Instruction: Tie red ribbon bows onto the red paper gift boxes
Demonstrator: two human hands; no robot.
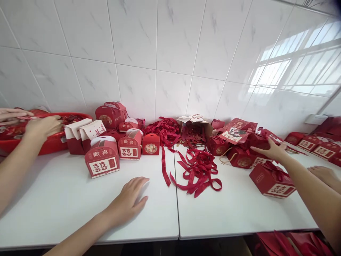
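Observation:
My left hand (129,203) rests on the white table, palm down, with its fingers apart and nothing in them. The closest box to it is a red gift box (102,161) with white double-happiness lettering. To the right, my right hand (271,151) reaches over a cluster of red boxes, its thumb and fingers spread around the edge of a dark red gift box (259,140). Whether it grips that box, I cannot tell. Below this hand stands a red gift box tied with a ribbon bow (275,181). Loose red ribbons (198,169) lie between my hands.
At far left, another person's hands (44,126) work in a red basin (54,145). Another person's hand (323,174) is at the right edge. An opened cardboard box (206,129) lies by the tiled wall (176,46). More red boxes (319,151) stand far right.

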